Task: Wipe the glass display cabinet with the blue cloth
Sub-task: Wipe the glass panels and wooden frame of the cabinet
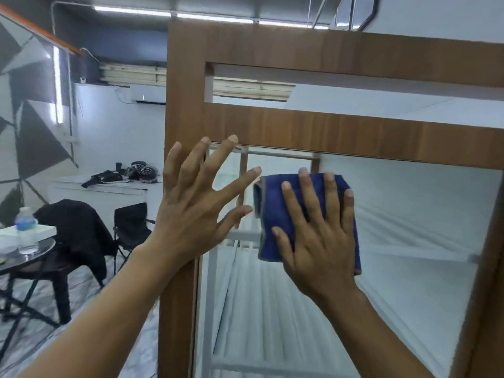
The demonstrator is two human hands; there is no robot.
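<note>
Right hand (316, 236) flat, fingers straight, pressing the blue cloth (275, 214) onto the cabinet glass (409, 214) near its top-left corner; unwiped pane runs right and down. Left hand (196, 197) spread, empty, beside the frame (327, 132).

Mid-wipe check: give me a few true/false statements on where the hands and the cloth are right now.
1. The right hand presses the blue cloth flat against the glass panel. True.
2. The left hand pinches a corner of the cloth. False: its fingers are spread and hold nothing, by the wooden frame.
3. The cloth sits at the bottom of the pane. False: it is near the pane's upper left, just below the wooden crossbar.
4. A water bottle stands on the round table at the far left. True.
</note>
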